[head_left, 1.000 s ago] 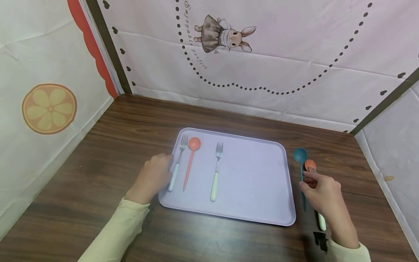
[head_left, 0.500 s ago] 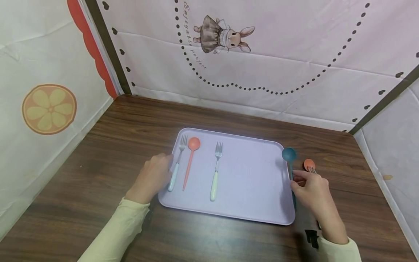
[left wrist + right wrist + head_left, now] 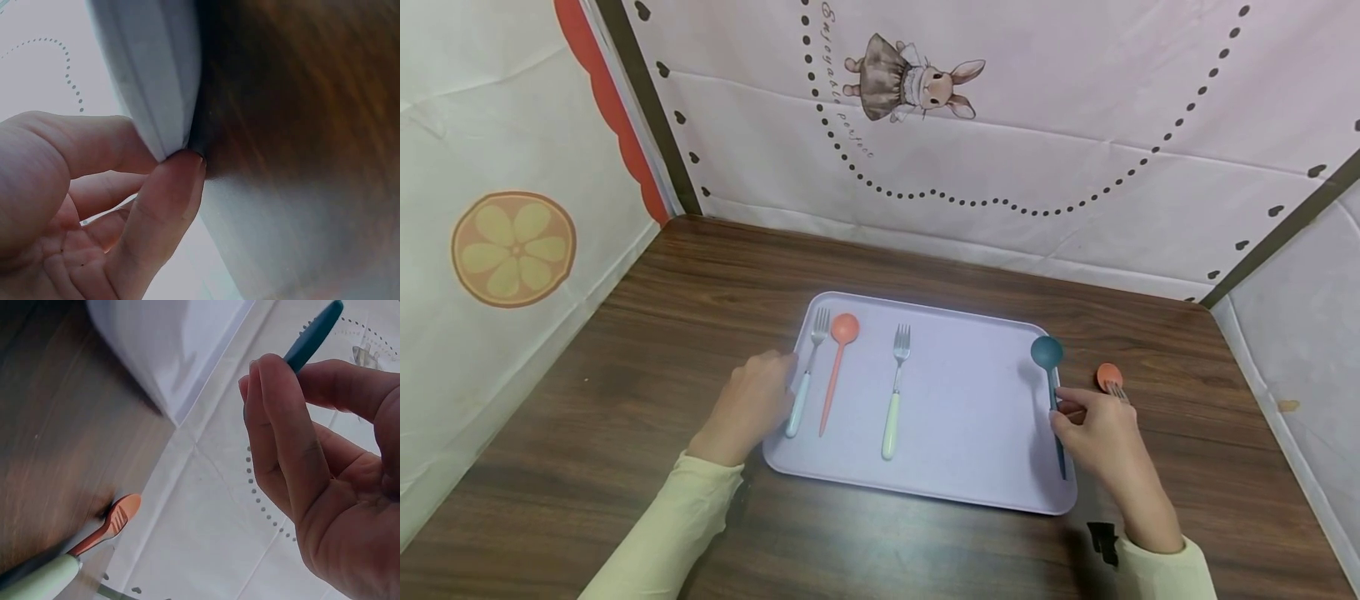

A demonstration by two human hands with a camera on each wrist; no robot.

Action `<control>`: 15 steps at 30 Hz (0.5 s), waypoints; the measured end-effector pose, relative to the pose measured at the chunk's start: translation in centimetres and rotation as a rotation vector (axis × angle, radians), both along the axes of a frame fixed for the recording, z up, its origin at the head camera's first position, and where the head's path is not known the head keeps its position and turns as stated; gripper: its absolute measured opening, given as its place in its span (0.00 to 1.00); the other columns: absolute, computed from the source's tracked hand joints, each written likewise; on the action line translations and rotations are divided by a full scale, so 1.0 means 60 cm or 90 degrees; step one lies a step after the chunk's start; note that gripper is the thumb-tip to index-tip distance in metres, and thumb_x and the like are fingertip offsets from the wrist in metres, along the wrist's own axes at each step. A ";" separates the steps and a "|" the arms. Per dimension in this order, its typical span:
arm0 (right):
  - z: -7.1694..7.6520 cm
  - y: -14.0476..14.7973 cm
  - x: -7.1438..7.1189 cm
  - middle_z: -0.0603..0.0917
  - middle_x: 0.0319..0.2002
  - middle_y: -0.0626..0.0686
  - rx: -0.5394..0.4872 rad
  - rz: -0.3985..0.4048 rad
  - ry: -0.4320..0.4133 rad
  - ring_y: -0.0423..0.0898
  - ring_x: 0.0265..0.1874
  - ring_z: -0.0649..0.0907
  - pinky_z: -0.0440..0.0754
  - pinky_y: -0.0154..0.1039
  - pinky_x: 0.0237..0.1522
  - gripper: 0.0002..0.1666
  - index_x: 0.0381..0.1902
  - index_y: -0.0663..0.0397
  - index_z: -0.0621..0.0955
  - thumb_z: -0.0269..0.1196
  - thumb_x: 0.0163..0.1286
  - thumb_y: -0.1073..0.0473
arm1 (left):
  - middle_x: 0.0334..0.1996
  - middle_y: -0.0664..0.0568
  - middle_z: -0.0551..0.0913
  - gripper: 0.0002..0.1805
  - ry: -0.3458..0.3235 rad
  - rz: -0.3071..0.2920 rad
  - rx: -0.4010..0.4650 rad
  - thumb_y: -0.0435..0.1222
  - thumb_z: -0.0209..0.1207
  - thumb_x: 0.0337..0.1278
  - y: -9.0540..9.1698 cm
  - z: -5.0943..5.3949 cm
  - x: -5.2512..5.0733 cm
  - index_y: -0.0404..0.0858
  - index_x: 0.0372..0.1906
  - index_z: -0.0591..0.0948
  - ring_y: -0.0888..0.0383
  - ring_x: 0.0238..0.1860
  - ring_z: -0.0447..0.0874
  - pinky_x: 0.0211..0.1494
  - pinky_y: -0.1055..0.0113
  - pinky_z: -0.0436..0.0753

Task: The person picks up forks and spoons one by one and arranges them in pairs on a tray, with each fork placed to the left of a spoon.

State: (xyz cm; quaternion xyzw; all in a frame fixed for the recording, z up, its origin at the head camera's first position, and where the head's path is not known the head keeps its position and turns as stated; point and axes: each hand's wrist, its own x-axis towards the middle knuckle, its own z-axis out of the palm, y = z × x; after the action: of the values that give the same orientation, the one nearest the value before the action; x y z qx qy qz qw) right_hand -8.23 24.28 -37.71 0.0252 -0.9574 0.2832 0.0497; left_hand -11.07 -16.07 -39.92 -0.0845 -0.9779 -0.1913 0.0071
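My right hand pinches the handle of a teal spoon between thumb and fingers, above the right edge of the lavender tray. The teal handle shows between the fingertips in the right wrist view. At the tray's left edge my left hand grips the rim; in the left wrist view thumb and finger pinch the tray edge. On the tray lie a fork with a pale blue handle, a coral spoon and a fork with a pale green handle.
Right of the tray, on the wooden table, lie another coral spoon and a fork with a green handle, partly behind my right hand in the head view. A small black object is by the right sleeve. Printed cloth walls surround the table.
The right hand has carried the teal spoon leftward from beside the coral spoon and fork to over the tray's right edge. My left hand stays at the rim.
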 end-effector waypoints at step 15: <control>0.001 -0.032 -0.009 0.88 0.35 0.62 -0.002 0.010 -0.023 0.56 0.34 0.88 0.86 0.45 0.28 0.18 0.49 0.71 0.85 0.64 0.61 0.68 | 0.27 0.43 0.77 0.17 0.003 0.003 -0.003 0.22 0.59 0.55 -0.002 -0.004 -0.001 0.25 0.52 0.81 0.50 0.25 0.75 0.25 0.56 0.79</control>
State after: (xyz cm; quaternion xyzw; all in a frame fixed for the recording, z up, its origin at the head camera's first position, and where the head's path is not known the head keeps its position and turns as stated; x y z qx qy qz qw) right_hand -8.78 22.37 -37.68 0.0274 -0.9574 0.2859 0.0300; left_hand -11.15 -16.19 -40.14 -0.0827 -0.9785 -0.1888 0.0096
